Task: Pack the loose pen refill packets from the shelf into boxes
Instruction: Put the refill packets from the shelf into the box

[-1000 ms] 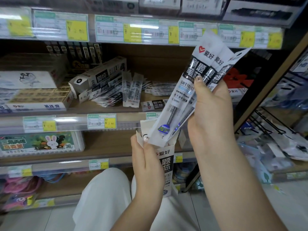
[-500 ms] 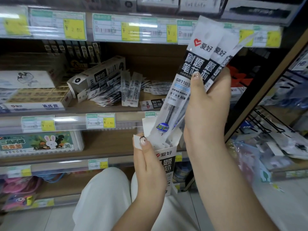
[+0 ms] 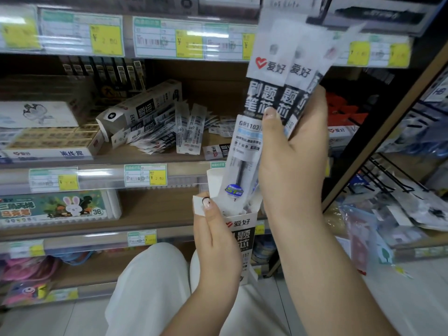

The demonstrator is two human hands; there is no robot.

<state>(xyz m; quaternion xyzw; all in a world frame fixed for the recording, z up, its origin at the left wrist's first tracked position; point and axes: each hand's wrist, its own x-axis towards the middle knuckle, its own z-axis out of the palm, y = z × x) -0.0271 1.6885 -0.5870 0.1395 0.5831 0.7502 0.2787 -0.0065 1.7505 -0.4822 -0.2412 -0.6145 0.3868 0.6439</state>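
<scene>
One view only, the head camera, so I report from it alone.

My right hand (image 3: pixel 294 151) held a fanned bundle of packets (image 3: pixel 269 98), thumb across the front and fingers curled behind. At least three overlapped; I could not count more. The bundle stood nearly upright, its lower ends entering the open mouth of the box (image 3: pixel 238 241). I judged the thumb clamp was there to keep the slippery sleeves from splaying as they went in.

My left hand (image 3: pixel 215 243) gripped the box from its left side, thumb pressed on a side flap (image 3: pixel 199 205), apparently to hold the mouth open. The rear flap stood up behind the packet ends and seemed to act as a guide. The box was held in the air above my lap, resting on nothing.

I judged the step as mid-insertion: only the tips were inside, most of each packet's length above the rim. The fan at the top could catch the flaps unless squared first.

More loose packets (image 3: pixel 169 132) lay scattered on the wooden shelf (image 3: pixel 150 156) at middle height, so the task was far from done. A second box (image 3: pixel 143 110) lay tilted on that pile. To its left sat flat cartons of other stock.

Price labels (image 3: pixel 145 178) ran along the shelf edges. A lower shelf held a rabbit-printed case (image 3: pixel 53 207). A wire rack (image 3: pixel 388 180) with bagged goods stood to the right, over pale floor tile. Outer parts of the frame were blurred.
</scene>
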